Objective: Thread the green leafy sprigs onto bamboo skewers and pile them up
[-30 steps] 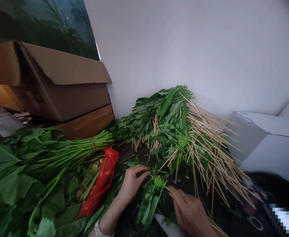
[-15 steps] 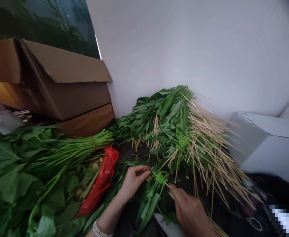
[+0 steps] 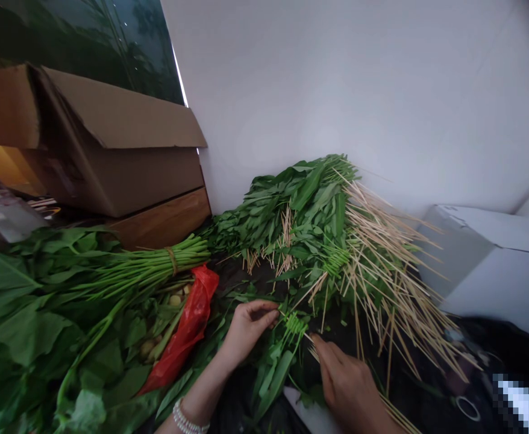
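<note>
Between my hands hangs a skewer of leafy greens (image 3: 295, 324), its green stems bunched side by side on a thin bamboo stick and its long leaves drooping below. My left hand (image 3: 253, 328), with a beaded bracelet at the wrist, pinches close to the stick's left end. My right hand (image 3: 348, 377) is closed round the stick's other end; some further sticks show beneath it. Just beyond lies a large heap of skewered greens (image 3: 309, 199), its bare bamboo sticks (image 3: 386, 265) fanning out to the right.
On the left are a tied bundle of broad-leaved greens (image 3: 133, 271) and a red plastic bag (image 3: 185, 331). An open cardboard box (image 3: 129, 175) stands behind them. A white box (image 3: 499, 277) is at the right, and a white wall (image 3: 337, 78) closes off the back.
The whole view has shifted very slightly. Both hands keep the same hold on the skewer, with no other clear difference.
</note>
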The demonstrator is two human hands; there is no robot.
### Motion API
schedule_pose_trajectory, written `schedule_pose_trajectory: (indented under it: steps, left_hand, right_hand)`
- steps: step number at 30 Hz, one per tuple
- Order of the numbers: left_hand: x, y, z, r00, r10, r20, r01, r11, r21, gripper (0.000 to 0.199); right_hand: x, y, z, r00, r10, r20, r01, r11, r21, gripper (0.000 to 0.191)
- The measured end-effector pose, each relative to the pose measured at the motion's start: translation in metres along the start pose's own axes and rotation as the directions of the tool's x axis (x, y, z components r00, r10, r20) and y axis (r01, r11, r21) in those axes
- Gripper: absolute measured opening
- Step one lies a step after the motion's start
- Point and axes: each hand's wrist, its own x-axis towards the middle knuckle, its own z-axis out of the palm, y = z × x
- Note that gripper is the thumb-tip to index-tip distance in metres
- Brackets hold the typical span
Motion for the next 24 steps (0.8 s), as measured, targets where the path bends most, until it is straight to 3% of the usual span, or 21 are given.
schedule_pose_trajectory:
  steps: [8, 24]
  left_hand:
    - [-0.0004, -0.0037, -0.0007, 0.997, 0.07, -0.012, -0.068, 0.99, 0.123, 0.019]
    - [-0.0013, -0.0028, -0.0022, 0.993, 0.109, -0.046, -0.098, 0.977, 0.192, 0.016]
  right_hand:
    - [-0.004, 0.0011, 0.0054, 1.0, 0.013, 0.014, -0.012, 1.0, -0.016, 0.04]
    - [-0.0012, -0.0012, 0.0028, 1.0, 0.009, 0.016, -0.009, 1.0, -0.024, 0.04]
